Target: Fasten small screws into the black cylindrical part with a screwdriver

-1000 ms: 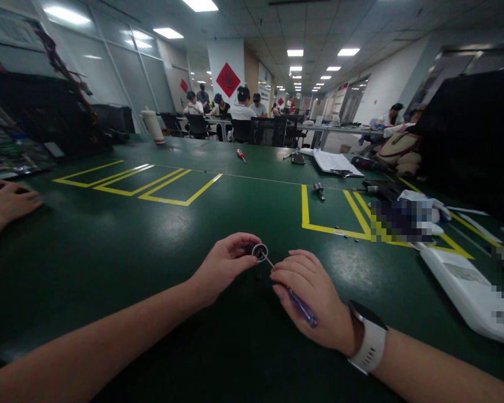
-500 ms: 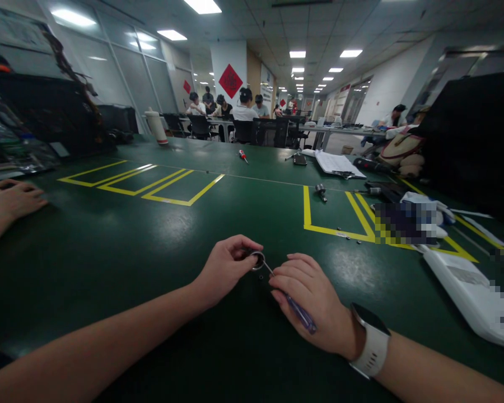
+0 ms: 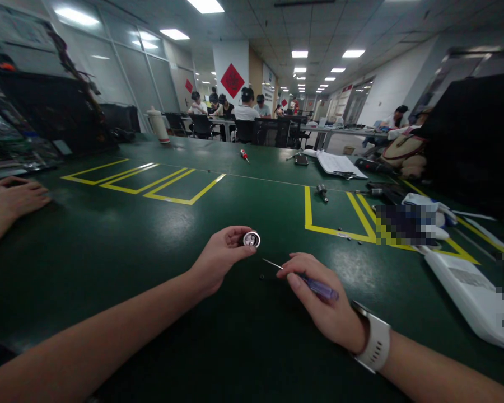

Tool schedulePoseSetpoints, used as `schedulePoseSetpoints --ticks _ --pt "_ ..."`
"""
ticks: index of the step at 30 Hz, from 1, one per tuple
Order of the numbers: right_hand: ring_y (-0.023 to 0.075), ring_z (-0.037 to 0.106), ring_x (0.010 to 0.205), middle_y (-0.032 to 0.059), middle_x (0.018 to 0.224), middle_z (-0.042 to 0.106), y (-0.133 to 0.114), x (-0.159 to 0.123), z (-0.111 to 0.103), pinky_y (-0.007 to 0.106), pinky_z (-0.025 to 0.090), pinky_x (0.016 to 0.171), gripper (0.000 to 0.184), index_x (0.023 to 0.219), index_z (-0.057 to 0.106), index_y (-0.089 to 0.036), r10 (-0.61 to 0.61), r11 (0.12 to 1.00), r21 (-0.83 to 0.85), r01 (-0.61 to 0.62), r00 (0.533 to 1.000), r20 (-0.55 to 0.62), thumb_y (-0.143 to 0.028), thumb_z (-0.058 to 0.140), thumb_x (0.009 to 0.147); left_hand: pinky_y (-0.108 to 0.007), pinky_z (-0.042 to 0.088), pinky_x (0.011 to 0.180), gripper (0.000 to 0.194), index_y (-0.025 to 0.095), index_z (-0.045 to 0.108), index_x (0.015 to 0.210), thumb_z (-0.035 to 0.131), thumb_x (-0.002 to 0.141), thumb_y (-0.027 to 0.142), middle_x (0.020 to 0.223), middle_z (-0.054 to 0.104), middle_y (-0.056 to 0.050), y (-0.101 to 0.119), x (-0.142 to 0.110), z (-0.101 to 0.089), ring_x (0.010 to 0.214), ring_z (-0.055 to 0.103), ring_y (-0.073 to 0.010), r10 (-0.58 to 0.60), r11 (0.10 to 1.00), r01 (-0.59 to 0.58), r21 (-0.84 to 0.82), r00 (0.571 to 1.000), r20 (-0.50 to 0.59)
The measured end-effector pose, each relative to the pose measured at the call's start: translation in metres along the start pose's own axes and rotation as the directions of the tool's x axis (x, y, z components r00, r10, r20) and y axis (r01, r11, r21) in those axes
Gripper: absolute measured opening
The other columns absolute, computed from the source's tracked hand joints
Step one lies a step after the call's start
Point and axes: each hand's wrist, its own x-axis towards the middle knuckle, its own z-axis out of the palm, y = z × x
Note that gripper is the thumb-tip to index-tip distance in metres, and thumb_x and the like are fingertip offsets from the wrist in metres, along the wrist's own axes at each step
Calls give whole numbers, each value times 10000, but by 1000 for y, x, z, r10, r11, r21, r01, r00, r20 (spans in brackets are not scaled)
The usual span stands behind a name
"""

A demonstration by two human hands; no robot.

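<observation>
My left hand (image 3: 222, 254) grips a small round metal part (image 3: 251, 239) between thumb and fingers. Its open end faces me, and several rounded shapes show inside the silvery rim. In my right hand (image 3: 319, 291) is a screwdriver (image 3: 321, 288) with a clear purple handle and a thin shaft. The screwdriver's tip points left and stands apart from the metal part. A tiny dark ring-like piece (image 3: 261, 277) lies on the green table (image 3: 159, 347) below and between my hands.
A metal shaft-like part (image 3: 321, 193) lies inside a yellow tape outline at right, with several tiny dark pieces near it. Farther back are a red screwdriver (image 3: 245, 155) and a clipboard with papers (image 3: 340, 165). Another person's hand (image 3: 17, 198) rests at left. A white case (image 3: 466, 296) lies right.
The screwdriver's tip has come out of the metal part, and my right hand has turned and drawn slightly right. My left hand has raised the part and tilted its open end toward me.
</observation>
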Motion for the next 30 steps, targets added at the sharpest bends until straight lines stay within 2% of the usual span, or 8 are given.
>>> schedulePoseSetpoints --ticks 3,7,10,16,19,22,26,30 --pt "166 607 735 31 742 639 11 4 -1 322 486 702 226 792 601 -178 296 912 272 -306 952 79 -333 456 870 -263 495 809 349 122 586 960 698 635 65 911 669 -61 2 5 -4 832 631 -144 -16 995 14 -95 1000 -13" --pt "151 597 719 18 726 628 24 6 1 312 471 715 220 810 593 -167 379 788 477 -389 917 123 -347 478 863 -250 531 776 203 124 590 933 599 743 51 937 653 -66 6 7 -5 831 644 -150 -80 956 81 -283 997 12" --pt "146 591 713 10 727 620 22 6 1 303 464 705 223 796 591 -169 368 788 467 -401 915 165 -354 485 858 -247 540 789 141 109 591 889 545 780 32 953 644 -76 9 6 -3 856 647 -160 -126 914 121 -386 992 12" --pt "149 577 694 17 719 618 11 7 -2 296 451 662 251 766 597 -169 371 873 258 -414 907 202 -360 465 861 -312 540 840 133 103 607 864 498 812 45 945 648 -90 9 8 -4 887 642 -177 -146 873 127 -470 989 -3" --pt "148 563 646 12 642 591 8 5 -2 313 448 677 281 672 579 -173 290 940 145 -308 948 134 -325 443 866 -302 525 863 152 96 610 872 501 797 21 925 653 -88 5 11 -6 901 639 -179 -109 866 105 -489 994 21" --pt "148 540 627 4 581 550 4 1 0 358 431 777 285 615 546 -183 95 995 -12 -94 992 80 -251 423 863 -272 517 858 203 94 612 900 546 745 -20 893 658 -77 2 10 -6 886 640 -171 -91 894 101 -437 995 45" --pt "148 529 660 10 652 566 -3 -1 3 384 406 846 152 712 545 -187 -64 974 -203 100 982 176 -162 451 829 -260 522 792 321 118 603 964 618 677 -25 881 660 -55 3 4 -1 828 637 -149 -102 954 104 -281 995 24" --pt "153 555 725 23 742 607 -4 -1 4 390 395 876 93 806 555 -184 -132 948 -259 184 970 204 -143 472 820 -290 503 786 374 136 588 975 691 629 41 923 653 -49 -1 0 0 838 625 -155 -43 987 48 -152 998 38"
